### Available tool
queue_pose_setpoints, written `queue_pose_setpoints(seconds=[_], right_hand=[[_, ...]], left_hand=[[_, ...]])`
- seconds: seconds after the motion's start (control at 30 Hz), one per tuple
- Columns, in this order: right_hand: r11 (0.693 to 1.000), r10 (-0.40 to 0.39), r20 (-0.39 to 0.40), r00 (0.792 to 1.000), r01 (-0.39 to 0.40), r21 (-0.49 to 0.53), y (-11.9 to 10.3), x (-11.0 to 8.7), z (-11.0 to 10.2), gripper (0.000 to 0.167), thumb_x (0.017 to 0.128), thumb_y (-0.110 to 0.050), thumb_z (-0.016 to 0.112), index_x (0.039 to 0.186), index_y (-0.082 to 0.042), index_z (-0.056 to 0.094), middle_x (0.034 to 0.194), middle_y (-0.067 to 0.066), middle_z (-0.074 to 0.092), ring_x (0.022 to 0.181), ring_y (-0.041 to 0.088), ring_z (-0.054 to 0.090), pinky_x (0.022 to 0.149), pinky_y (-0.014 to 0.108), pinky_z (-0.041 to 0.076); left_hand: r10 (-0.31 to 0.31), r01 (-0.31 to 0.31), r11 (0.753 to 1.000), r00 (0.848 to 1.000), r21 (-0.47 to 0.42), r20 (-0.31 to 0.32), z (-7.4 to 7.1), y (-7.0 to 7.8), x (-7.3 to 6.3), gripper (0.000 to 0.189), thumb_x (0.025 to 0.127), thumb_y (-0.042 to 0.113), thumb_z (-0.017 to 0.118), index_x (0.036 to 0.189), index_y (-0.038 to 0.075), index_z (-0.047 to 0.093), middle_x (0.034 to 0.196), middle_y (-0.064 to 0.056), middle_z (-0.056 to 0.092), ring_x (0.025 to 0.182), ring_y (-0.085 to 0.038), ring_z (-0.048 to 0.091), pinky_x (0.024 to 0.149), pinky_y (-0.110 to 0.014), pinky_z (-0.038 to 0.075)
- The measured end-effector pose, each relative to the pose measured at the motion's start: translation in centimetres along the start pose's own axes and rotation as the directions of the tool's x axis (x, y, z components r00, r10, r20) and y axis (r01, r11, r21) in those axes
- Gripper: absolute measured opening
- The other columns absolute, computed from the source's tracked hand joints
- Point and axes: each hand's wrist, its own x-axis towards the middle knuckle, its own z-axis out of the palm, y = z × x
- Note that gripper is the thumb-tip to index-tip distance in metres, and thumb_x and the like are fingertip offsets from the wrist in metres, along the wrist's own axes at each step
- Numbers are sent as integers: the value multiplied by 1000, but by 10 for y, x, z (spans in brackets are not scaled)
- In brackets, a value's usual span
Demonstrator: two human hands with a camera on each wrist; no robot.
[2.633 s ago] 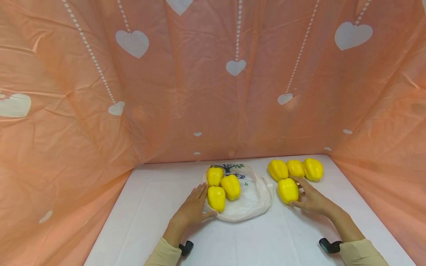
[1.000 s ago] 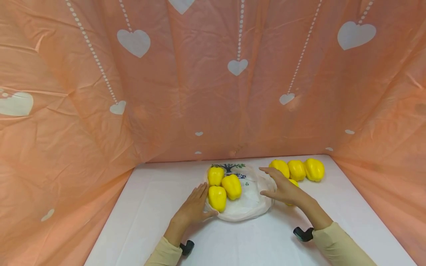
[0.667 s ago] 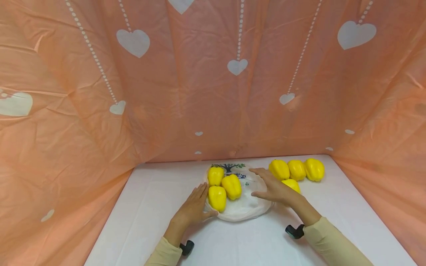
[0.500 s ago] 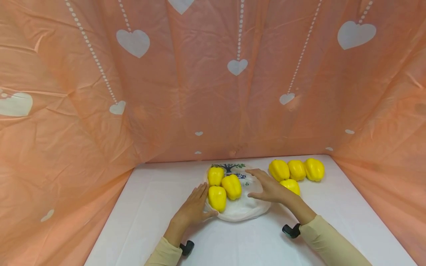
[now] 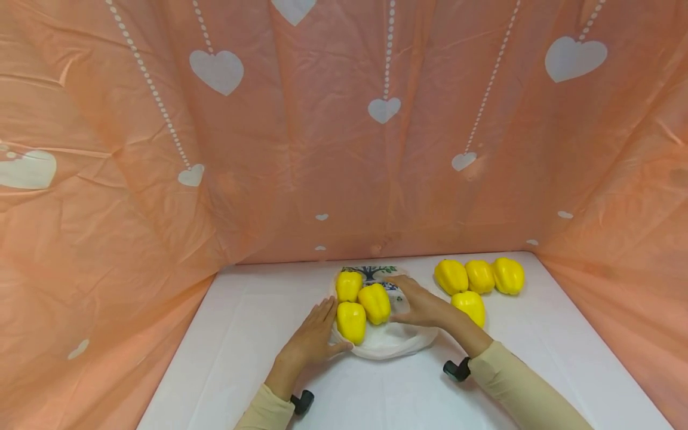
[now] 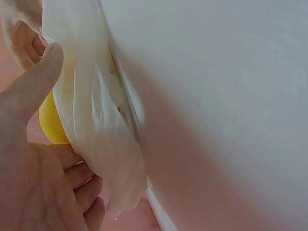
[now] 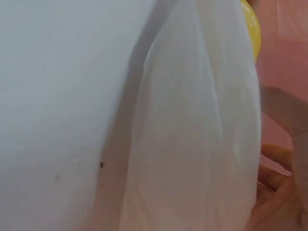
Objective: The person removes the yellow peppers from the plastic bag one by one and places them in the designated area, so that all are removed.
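Note:
A white plastic bag [image 5: 395, 343] with a printed tree lies spread on the table, and three yellow bell peppers [image 5: 351, 322] sit at its left side. My left hand [image 5: 310, 338] rests along the bag's left edge, fingers extended and thumb at the front rim. In the left wrist view, bag film [image 6: 91, 106] hangs beside the thumb. My right hand [image 5: 421, 303] reaches over the bag's right part, fingers and thumb spread, close to the rightmost bell pepper [image 5: 374, 303] in it. Whether it touches that pepper cannot be told. The right wrist view shows bag film hiding part of the hand [image 7: 284, 192].
Right of the bag stand more yellow bell peppers: a back row of three [image 5: 479, 276] and one bell pepper [image 5: 469, 308] in front, partly behind my right forearm. A white cloth covers the table [image 5: 242, 310]. An orange curtain [image 5: 344, 179] with hearts surrounds its back and sides.
My right hand has left the front pepper on the right and moved left, over the bag, to the peppers inside. My left hand has stayed at the bag's left edge.

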Motion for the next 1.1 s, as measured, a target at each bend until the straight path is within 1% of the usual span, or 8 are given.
queue_pose_setpoints(seconds=[0.17, 0.37, 0.57, 0.8, 1.1], right_hand=[[1000, -10, 20, 1000, 10, 16, -2, 7, 4, 96, 89, -26, 90, 165, -3, 36, 167, 23, 40, 153, 46, 38, 122, 69, 37], [998, 62, 59, 996, -64, 30, -4, 13, 7, 101, 88, -31, 91, 166, -4, 33, 171, 22, 35, 156, 45, 34, 125, 67, 35], [994, 97, 90, 991, -101, 43, -4, 18, 10, 101, 89, -29, 91, 167, -3, 31, 172, 21, 32, 157, 45, 32, 126, 67, 32], [995, 90, 100, 991, -94, 32, -1, 20, 11, 100, 91, -30, 89, 166, -2, 31, 171, 24, 32, 154, 47, 35, 124, 68, 35], [996, 75, 99, 992, -78, 33, 1, 20, 13, 98, 91, -27, 89, 166, -1, 32, 171, 23, 33, 151, 45, 41, 124, 65, 38]], left_hand=[[-1, 1, 1000, 1000, 1, -1, 1, -1, 0, 109, 95, 58, 76, 169, -2, 23, 179, -15, 17, 166, -31, 16, 136, -48, 14], [1, -1, 1000, 1000, 2, -3, 2, -2, 0, 109, 95, 58, 76, 169, -2, 22, 179, -16, 17, 166, -31, 17, 136, -48, 13], [-6, 6, 1000, 1000, 9, -1, 2, -2, 1, 109, 95, 58, 76, 169, -2, 22, 179, -16, 17, 166, -31, 17, 136, -49, 14], [-6, 6, 1000, 1000, 18, -6, 0, -1, 1, 109, 95, 59, 75, 169, -2, 23, 179, -16, 18, 166, -31, 18, 136, -49, 14], [-6, 6, 1000, 1000, 11, -3, -1, 1, 0, 109, 95, 58, 76, 169, -3, 23, 179, -17, 18, 166, -32, 18, 136, -49, 14]])
